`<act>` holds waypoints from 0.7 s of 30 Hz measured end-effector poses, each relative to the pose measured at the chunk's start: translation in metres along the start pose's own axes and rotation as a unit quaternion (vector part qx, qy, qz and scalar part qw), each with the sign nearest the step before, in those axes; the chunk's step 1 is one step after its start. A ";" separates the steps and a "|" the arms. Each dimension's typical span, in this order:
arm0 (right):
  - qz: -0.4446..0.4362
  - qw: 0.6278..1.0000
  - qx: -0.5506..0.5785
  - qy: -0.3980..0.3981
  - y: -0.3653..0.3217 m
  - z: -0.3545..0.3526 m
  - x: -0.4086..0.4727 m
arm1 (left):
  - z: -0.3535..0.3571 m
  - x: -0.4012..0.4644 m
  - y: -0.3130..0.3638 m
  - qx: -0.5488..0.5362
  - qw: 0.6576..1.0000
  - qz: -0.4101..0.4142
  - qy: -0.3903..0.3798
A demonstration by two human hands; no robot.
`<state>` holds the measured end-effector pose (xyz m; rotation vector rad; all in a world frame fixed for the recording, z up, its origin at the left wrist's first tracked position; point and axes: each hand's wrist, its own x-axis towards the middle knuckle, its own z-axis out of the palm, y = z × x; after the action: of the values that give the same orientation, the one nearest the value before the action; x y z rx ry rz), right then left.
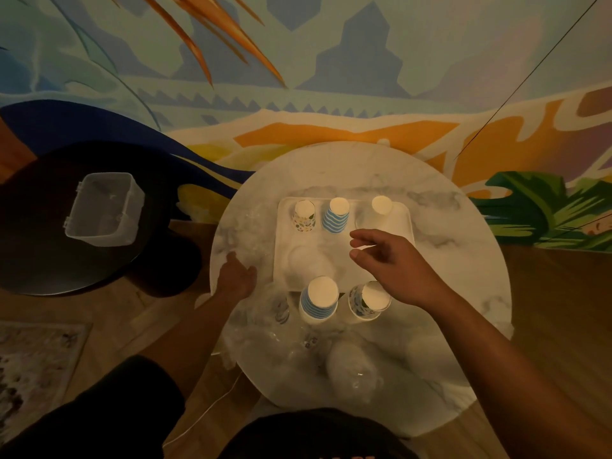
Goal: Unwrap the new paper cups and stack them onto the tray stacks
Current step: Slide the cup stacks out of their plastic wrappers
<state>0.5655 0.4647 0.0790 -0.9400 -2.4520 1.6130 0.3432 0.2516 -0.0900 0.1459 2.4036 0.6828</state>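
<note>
A white tray (pixel 344 260) lies on a round marble table (pixel 463 260). Three upside-down cup stacks stand along its far edge: a patterned stack (pixel 304 216), a blue-striped stack (pixel 336 215) and a plain white stack (pixel 381 210). In front of the tray stand a second blue-striped stack (pixel 318 301) and a second patterned stack (pixel 369 301). My right hand (pixel 394 263) hovers over the tray with relaxed, spread fingers and holds nothing. Resting at the table's left edge is my left hand (pixel 236 276), fingers flat. Crumpled clear plastic wrap (pixel 347 366) lies on the near part of the table.
A clear plastic bin (pixel 102 210) sits on a dark round table (pixel 66 226) to the left. A painted wall rises behind the marble table. Wooden floor and a rug (pixel 29 366) lie at the lower left.
</note>
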 end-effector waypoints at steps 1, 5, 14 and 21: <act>0.003 1.000 -0.001 0.001 0.001 0.000 0.000 | 0.003 -0.003 0.000 -0.005 1.000 -0.009 -0.004; 0.009 1.000 -0.006 0.010 0.002 -0.001 0.000 | 0.023 -0.021 0.007 -0.040 0.999 -0.027 -0.014; 0.008 1.000 -0.006 0.023 0.001 -0.003 0.000 | 0.015 -0.008 -0.001 -0.048 0.999 -0.011 0.023; 0.011 0.999 -0.006 0.038 0.005 -0.008 -0.006 | -0.003 0.012 -0.019 -0.032 0.999 0.027 0.031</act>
<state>0.5759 0.4694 0.0802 -1.0129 -2.4114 1.5404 0.3334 0.2374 -0.1041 0.1646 2.4407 0.7989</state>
